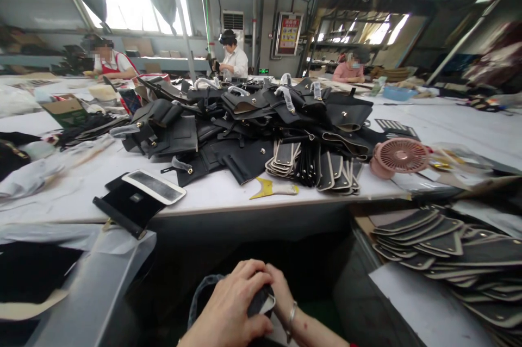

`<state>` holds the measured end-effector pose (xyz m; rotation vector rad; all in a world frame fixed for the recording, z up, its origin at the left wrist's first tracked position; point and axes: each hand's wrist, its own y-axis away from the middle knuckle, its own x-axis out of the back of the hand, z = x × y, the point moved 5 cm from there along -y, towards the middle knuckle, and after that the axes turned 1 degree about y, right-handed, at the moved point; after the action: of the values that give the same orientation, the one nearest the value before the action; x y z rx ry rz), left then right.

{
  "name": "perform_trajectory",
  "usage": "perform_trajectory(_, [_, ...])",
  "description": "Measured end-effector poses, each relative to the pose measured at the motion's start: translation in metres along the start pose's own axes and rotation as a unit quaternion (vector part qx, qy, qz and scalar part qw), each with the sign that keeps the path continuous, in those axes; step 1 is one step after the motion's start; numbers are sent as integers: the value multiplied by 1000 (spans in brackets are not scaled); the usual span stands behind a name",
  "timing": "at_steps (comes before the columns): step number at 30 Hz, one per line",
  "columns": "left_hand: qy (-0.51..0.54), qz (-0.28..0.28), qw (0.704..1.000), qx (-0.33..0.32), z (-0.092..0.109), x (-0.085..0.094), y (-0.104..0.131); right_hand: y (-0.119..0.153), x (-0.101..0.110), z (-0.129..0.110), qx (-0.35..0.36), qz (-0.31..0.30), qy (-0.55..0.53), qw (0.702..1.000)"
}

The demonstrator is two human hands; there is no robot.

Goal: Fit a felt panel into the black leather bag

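Black leather piece [261,299], pale-edged, clamped between left hand [232,309] and right hand [281,295], low in lap below table edge [244,211]. Risk: slip from grip into dark gap. Farther: heaped bag parts [261,118], overhanging panel [130,205] liable to slide off.

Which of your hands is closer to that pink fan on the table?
Right. The right hand, with a bracelet, sits below and left of the pink fan. The left hand is farther left. Both grip a small black piece near the lap.
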<state>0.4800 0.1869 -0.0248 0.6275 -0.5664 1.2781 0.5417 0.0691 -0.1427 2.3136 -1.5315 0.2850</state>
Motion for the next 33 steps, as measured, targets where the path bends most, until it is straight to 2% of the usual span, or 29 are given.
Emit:
perform_trajectory(2, [1, -1, 1000, -2, 0, 0, 0, -24, 32, -28, 89, 22, 88, 992])
perform_trajectory(4, [1, -2, 1000, 1, 0, 1, 0, -53, 61, -61, 184, 33, 165, 968])
perform_trajectory(6, [9, -7, 1000, 7, 1, 2, 0, -86, 80, -88, 249, 15, 237, 939])
perform_trajectory(8, [24, -13, 999, 19, 1, 4, -1, -118, 87, -102, 275, -8, 301, 913])
perform_trajectory(10, [46, -31, 998, 36, -2, 5, -3, -142, 86, -103, 276, -34, 355, 893])
perform_trajectory(13, [108, -55, 991, 48, -11, 5, -10, -153, 80, -93, 267, -68, 405, 872])
perform_trajectory(16, [177, -92, 979, 50, -19, 5, -19, -138, 87, -85, 245, -93, 415, 871])
perform_trajectory(20, [188, -171, 966, 49, -20, 6, -30, -91, 117, -82, 168, -127, 375, 903])
perform_trajectory(23, [180, -184, 965, 47, -17, 7, -35, -46, 131, -78, 74, -222, 314, 920])
perform_trajectory(25, [166, -180, 969, 34, -14, 7, -37, -19, 132, -71, -30, -310, 224, 923])
perform_trajectory(28, [154, -161, 974, 34, -14, 5, -37, 7, 128, -63, -178, -394, 39, 901])
perform_trajectory(30, [159, -146, 975, 51, -15, 5, -37, 15, 125, -63, -212, -429, -23, 878])
perform_trajectory(33, [163, -130, 976, 64, -13, 5, -35, 22, 116, -62, -230, -469, -21, 852])
